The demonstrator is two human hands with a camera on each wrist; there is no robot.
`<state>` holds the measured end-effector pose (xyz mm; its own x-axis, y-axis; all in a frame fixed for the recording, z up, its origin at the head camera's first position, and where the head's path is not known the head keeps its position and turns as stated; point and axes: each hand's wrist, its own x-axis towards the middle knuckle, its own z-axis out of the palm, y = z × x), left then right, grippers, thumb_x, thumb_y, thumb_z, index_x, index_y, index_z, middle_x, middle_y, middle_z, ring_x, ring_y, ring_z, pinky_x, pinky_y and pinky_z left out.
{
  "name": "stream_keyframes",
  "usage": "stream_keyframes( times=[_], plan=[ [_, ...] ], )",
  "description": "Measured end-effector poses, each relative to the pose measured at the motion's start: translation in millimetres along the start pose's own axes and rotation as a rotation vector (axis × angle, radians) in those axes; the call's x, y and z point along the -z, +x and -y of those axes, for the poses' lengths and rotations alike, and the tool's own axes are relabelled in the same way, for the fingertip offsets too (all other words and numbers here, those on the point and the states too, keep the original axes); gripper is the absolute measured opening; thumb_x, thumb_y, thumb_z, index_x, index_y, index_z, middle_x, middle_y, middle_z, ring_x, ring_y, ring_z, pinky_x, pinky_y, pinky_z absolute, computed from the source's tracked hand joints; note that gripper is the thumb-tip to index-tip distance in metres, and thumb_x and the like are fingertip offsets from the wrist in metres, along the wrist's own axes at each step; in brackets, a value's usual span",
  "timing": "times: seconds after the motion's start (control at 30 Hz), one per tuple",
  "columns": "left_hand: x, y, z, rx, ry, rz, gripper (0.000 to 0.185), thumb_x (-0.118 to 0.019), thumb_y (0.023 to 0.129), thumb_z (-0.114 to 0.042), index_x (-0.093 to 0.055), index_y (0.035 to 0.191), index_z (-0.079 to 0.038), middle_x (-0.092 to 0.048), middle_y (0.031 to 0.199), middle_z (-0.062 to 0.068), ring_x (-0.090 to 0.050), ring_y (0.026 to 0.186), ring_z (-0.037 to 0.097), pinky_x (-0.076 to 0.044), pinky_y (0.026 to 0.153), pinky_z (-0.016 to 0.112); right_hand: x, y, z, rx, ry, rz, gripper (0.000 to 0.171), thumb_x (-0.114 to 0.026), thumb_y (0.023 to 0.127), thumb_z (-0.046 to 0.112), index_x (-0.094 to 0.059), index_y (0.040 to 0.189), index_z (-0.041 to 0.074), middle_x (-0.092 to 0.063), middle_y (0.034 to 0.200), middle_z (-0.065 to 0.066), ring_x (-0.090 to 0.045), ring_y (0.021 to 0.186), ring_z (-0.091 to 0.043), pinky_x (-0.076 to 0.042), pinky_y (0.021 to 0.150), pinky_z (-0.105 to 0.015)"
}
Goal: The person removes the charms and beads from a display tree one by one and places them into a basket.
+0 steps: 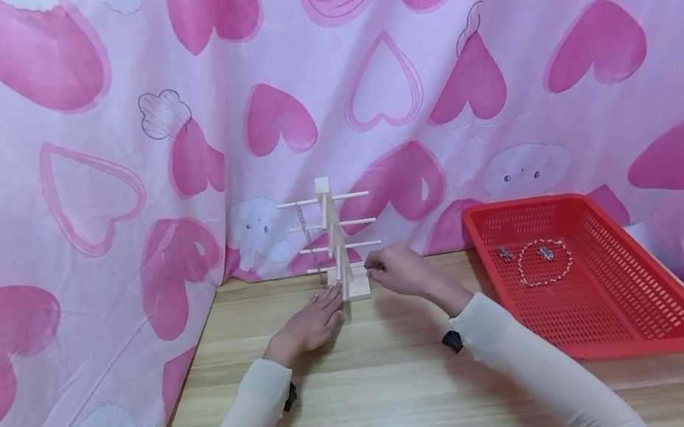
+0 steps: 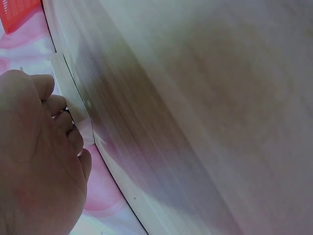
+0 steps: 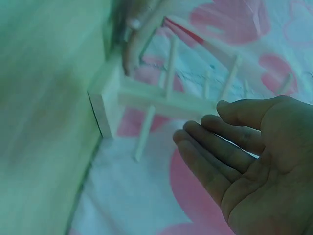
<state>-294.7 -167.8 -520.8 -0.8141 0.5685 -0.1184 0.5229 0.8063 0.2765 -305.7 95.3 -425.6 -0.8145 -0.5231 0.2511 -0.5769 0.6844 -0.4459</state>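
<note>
A pale wooden stand [image 1: 323,188] with a square post and several thin pegs rises from a flat base [image 1: 359,288] near the back of the table. From its left pegs a thin grey chain [image 1: 303,221] hangs down. My left hand [image 1: 313,321] lies low beside the base, its extended fingers right at the base's left edge. To the right of the stand is my right hand [image 1: 406,270]. In the right wrist view, that right hand [image 3: 244,156] has its fingers loosely bent and apart from the thumb, with nothing between them.
A red plastic basket [image 1: 645,347] stands on the right of the wooden table [image 1: 372,403]. Inside it lie a beaded bracelet [image 1: 549,281] and small bluish-grey pieces [image 1: 505,254]. A pink heart-print cloth [image 1: 389,86] hangs behind and along the sides.
</note>
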Motion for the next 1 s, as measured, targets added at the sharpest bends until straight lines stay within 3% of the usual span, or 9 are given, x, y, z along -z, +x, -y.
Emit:
stream_keyframes(
  times=[0.23, 0.3, 0.37, 0.43, 0.53, 0.63, 0.8, 1.0],
  plan=[
    [-4.8, 2.3, 2.4, -0.002, 0.022, -0.017, 0.061, -0.029, 0.117, -0.035, -0.023, 0.169, -0.006, -0.012, 0.18, 0.01, -0.014, 0.167, 0.031, -0.015, 0.137, 0.051, -43.2, -0.5, -5.9, -0.077, 0.009, 0.055, 0.03, -0.068, 0.103, 0.016, -0.074, 0.128, 0.0, -0.078, 0.124, -0.016, -0.073, 0.119, -0.033, -0.058, 0.109, -0.049],
    [-3.3, 1.7, 1.6, -0.012, 0.013, -0.021, 0.06, -0.031, 0.116, -0.032, -0.025, 0.168, -0.003, -0.015, 0.179, 0.012, -0.016, 0.167, 0.034, -0.016, 0.137, 0.053, -52.4, -2.1, -8.7, -0.076, 0.012, 0.072, 0.032, -0.065, 0.105, 0.016, -0.072, 0.13, -0.001, -0.077, 0.125, -0.016, -0.072, 0.122, -0.033, -0.057, 0.11, -0.049],
    [0.1, 0.5, -0.4, -0.015, 0.016, -0.015, 0.06, -0.032, 0.116, -0.031, -0.025, 0.168, -0.002, -0.015, 0.179, 0.014, -0.017, 0.167, 0.035, -0.018, 0.136, 0.055, -60.1, -4.1, -11.0, -0.066, 0.034, 0.094, 0.029, -0.064, 0.106, 0.016, -0.072, 0.128, -0.001, -0.078, 0.119, -0.015, -0.074, 0.114, -0.032, -0.06, 0.105, -0.049],
    [2.1, -0.5, -1.3, -0.018, 0.028, -0.013, 0.06, -0.031, 0.116, -0.031, -0.025, 0.168, -0.001, -0.015, 0.179, 0.014, -0.016, 0.167, 0.036, -0.018, 0.136, 0.055, -65.3, -7.7, -11.9, -0.079, 0.047, 0.132, 0.036, -0.061, 0.108, 0.02, -0.066, 0.138, -0.001, -0.074, 0.129, -0.014, -0.07, 0.123, -0.031, -0.057, 0.11, -0.049],
    [5.0, -1.4, -2.6, -0.017, 0.035, -0.009, 0.06, -0.031, 0.117, -0.031, -0.025, 0.168, -0.001, -0.014, 0.179, 0.014, -0.016, 0.167, 0.036, -0.019, 0.136, 0.055, -72.1, -11.5, -14.9, -0.066, 0.019, 0.191, 0.052, -0.061, 0.11, 0.026, -0.053, 0.154, 0.0, -0.061, 0.151, -0.019, -0.059, 0.141, -0.034, -0.048, 0.121, -0.052],
    [3.1, -0.7, -1.2, -0.014, 0.036, -0.008, 0.06, -0.031, 0.116, -0.031, -0.024, 0.168, -0.002, -0.014, 0.179, 0.013, -0.015, 0.167, 0.035, -0.017, 0.137, 0.054, -78.7, -14.0, -18.9, -0.046, -0.045, 0.246, 0.067, -0.058, 0.111, 0.033, -0.035, 0.166, 0.002, -0.033, 0.173, -0.02, -0.033, 0.161, -0.038, -0.031, 0.132, -0.053],
    [0.1, 0.4, 0.1, -0.012, 0.027, -0.01, 0.06, -0.031, 0.116, -0.031, -0.024, 0.168, -0.002, -0.014, 0.179, 0.014, -0.015, 0.167, 0.034, -0.016, 0.137, 0.054, -87.8, -16.3, -24.5, -0.012, -0.12, 0.328, 0.078, -0.053, 0.111, 0.044, -0.024, 0.168, 0.0, -0.016, 0.178, -0.019, -0.016, 0.166, -0.036, -0.021, 0.137, -0.049],
    [4.0, -1.5, -3.0, -0.009, 0.035, 0.007, 0.059, -0.03, 0.116, -0.031, -0.024, 0.168, -0.002, -0.014, 0.179, 0.014, -0.016, 0.167, 0.034, -0.018, 0.137, 0.053, -93.0, -17.7, -26.3, 0.002, -0.182, 0.362, 0.083, -0.046, 0.111, 0.053, -0.017, 0.17, 0.002, -0.011, 0.18, -0.016, -0.011, 0.168, -0.033, -0.015, 0.138, -0.047]
  ],
)
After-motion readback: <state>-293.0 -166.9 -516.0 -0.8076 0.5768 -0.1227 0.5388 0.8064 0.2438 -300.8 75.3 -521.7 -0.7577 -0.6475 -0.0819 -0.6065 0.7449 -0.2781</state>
